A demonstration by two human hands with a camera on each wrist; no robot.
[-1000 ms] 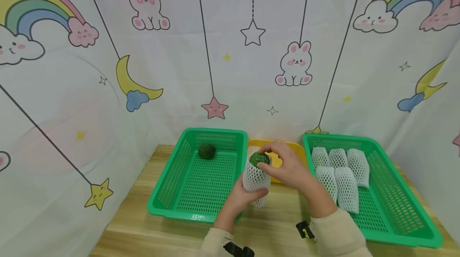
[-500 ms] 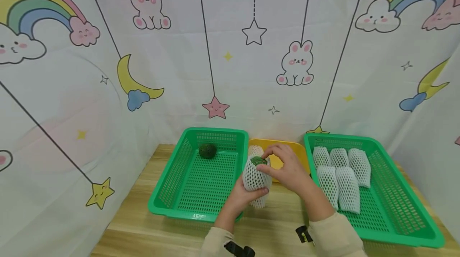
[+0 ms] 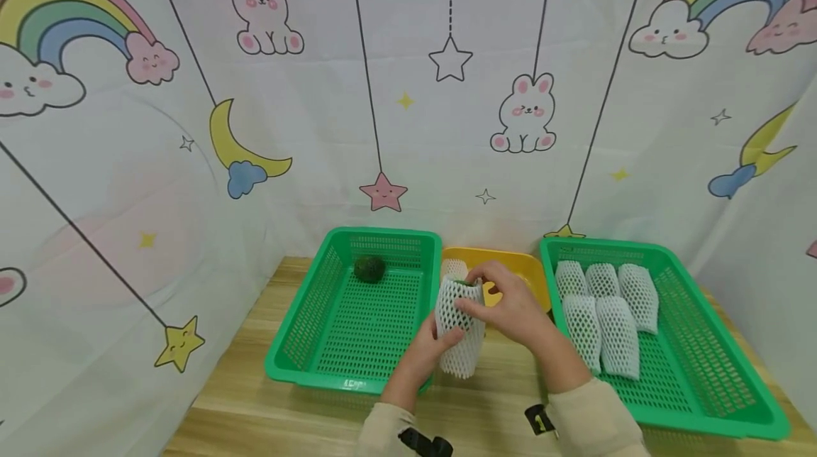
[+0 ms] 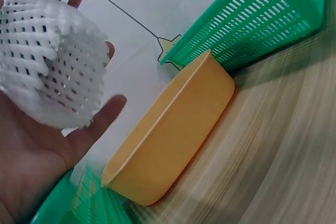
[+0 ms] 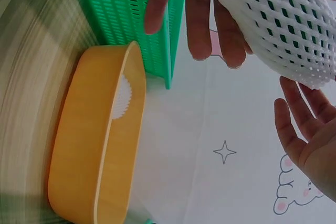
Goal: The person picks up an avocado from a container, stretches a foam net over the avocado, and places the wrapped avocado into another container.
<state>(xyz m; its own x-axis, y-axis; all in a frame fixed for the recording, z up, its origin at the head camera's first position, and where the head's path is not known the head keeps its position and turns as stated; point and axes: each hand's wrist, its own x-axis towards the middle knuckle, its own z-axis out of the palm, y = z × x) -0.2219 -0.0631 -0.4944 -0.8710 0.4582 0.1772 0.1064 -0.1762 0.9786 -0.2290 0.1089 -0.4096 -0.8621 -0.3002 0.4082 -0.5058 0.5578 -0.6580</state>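
Observation:
A white foam net sleeve is held upright between both hands above the table's middle. Inside it, an avocado barely shows at the top opening; dark green shows through the mesh in the right wrist view. My left hand grips the sleeve from the left, thumb across its front; its palm is large in the left wrist view. My right hand pinches the sleeve's upper rim with thumb and forefinger. Another avocado lies at the back of the left green basket.
A yellow tray stands behind the hands, with another white foam net at its left end. The right green basket contains several foam-sleeved pieces. A printed cloth hangs behind the wooden table.
The avocado has sunk from standing out of the sleeve's top to nearly out of sight. The sleeve is now drawn up around it, and the right hand's fingers have moved to its rim.

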